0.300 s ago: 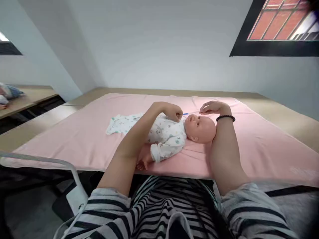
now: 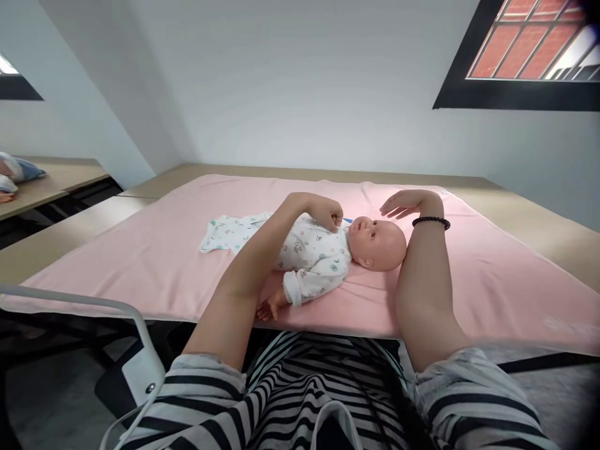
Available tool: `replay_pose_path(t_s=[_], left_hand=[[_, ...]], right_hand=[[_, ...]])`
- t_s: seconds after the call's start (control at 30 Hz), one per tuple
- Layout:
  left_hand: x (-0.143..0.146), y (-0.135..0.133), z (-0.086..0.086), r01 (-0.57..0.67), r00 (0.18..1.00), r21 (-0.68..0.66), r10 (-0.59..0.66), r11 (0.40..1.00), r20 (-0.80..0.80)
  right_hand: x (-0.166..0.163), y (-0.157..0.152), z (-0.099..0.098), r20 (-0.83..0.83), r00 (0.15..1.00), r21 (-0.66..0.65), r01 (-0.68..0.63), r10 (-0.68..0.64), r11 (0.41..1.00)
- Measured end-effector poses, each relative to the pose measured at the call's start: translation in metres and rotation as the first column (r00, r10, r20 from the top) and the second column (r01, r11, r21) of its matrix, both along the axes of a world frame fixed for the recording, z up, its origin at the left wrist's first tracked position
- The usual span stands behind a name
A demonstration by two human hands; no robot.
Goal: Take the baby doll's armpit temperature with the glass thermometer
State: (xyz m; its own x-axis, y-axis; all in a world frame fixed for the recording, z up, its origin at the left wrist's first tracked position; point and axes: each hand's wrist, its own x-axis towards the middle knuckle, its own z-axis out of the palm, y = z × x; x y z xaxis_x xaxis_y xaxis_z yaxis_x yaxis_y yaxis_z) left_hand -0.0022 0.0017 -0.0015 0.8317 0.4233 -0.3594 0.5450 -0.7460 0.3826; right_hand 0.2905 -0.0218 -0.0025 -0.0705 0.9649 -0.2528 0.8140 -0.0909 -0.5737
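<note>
A baby doll (image 2: 337, 250) lies on its back at the centre of a pink blanket (image 2: 469, 275), head toward 3 o'clock and feet toward 9 o'clock. It wears a white printed onesie (image 2: 262, 240), whose loose lower end trails flat on the blanket toward 9 o'clock. The blanket covers a tan table (image 2: 539, 219) that runs to the wall at 12 o'clock.

The left hand (image 2: 325, 211) sits on the doll's upper chest, just at the chin. Its fingers are curled in narrow, pinched on a thin blue stick (image 2: 347, 220) whose tip shows between the hand and the doll's chin. What the stick is cannot be told, since most of it is hidden.

The right hand (image 2: 405, 203) hovers at 12 o'clock of the doll's bald head, palm down, fingers spread wide and holding nothing. Whether it touches the head cannot be told. A black bead bracelet (image 2: 431, 220) circles that wrist, and the forearm passes close beside the head at 3 o'clock.

Both striped sleeves (image 2: 210, 387) show at 6 o'clock. A white metal frame (image 2: 94, 306) stands at 8 o'clock, below the table edge.
</note>
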Motion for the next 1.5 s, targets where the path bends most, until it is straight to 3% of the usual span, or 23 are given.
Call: replay_pose_path(t_s=[0.07,0.17,0.3,0.4,0.57,0.9,1.27,1.5], left_hand=[[-0.001,0.0,0.0,-0.003,1.0,-0.012,0.003,1.0,0.001],[-0.001,0.002,-0.002,0.014,1.0,-0.017,-0.014,1.0,0.007],[-0.001,0.007,-0.006,0.016,1.0,-0.021,-0.016,1.0,0.009],[0.0,0.008,-0.008,0.029,0.998,0.011,-0.03,1.0,0.052],[0.001,0.005,-0.008,0.029,0.993,0.051,-0.035,0.998,0.113],[0.003,-0.001,-0.006,-0.056,0.996,0.098,0.049,0.994,0.071],[0.002,0.0,-0.007,-0.067,0.998,0.097,0.066,0.993,0.011],[0.011,-0.021,0.002,-0.112,0.992,0.163,0.119,0.98,-0.032]], right_hand=[[0.008,0.0,0.01,-0.043,0.998,-0.028,0.037,-0.038,0.999],[0.014,-0.009,0.031,-0.074,0.995,0.038,0.07,-0.067,0.997],[0.006,-0.031,0.055,-0.029,0.999,0.127,0.022,-0.019,0.992],[-0.005,-0.042,0.063,0.032,0.999,0.095,-0.01,0.007,0.995],[-0.016,-0.047,0.068,0.137,0.991,0.08,-0.008,-0.003,0.997],[-0.039,-0.063,0.079,0.25,0.968,0.098,-0.048,0.022,0.994],[-0.049,-0.053,0.077,0.337,0.937,0.109,-0.139,0.095,0.984],[-0.051,-0.054,0.077,0.351,0.931,0.133,-0.159,0.104,0.978]])
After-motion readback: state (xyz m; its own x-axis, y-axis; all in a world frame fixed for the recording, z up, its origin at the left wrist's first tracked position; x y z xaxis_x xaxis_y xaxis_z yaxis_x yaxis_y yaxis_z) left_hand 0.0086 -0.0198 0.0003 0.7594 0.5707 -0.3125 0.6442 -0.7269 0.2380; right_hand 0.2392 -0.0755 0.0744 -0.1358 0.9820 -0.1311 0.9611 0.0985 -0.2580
